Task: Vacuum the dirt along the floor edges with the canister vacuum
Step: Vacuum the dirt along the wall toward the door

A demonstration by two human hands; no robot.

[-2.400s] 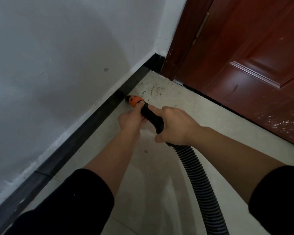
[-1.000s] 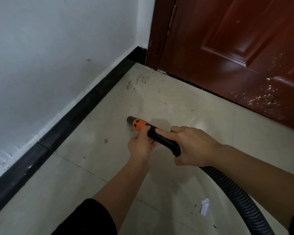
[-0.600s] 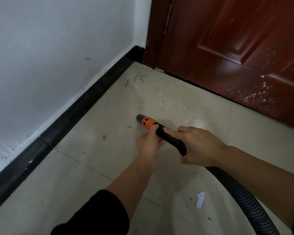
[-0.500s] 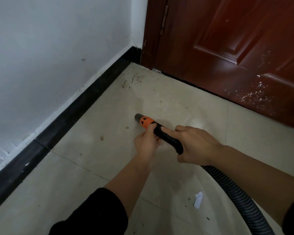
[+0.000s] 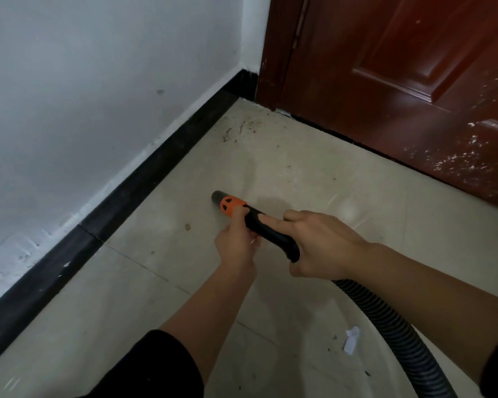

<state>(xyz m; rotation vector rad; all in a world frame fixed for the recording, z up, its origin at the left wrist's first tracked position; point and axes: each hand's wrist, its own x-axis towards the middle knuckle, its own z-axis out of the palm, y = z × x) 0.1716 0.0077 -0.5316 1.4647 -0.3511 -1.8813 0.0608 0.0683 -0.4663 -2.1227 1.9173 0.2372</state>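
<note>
Both hands grasp the black vacuum wand with its orange collar: the left hand pinches it near the collar, the right hand wraps the grip. Its nozzle tip sits low over the beige tiled floor, apart from the black skirting board. Brown dirt specks lie in the corner by the red-brown wooden door.

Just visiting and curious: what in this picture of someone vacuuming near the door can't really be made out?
Head view only:
- Canister: out of frame; the hose leaves the bottom edge.
- Nozzle: mouth faces away, floor contact unclear.
- Left hand: fingertips hidden beneath the handle.
- Dirt by the corner: too small to identify.
- Door: cut off by top edge.
</note>
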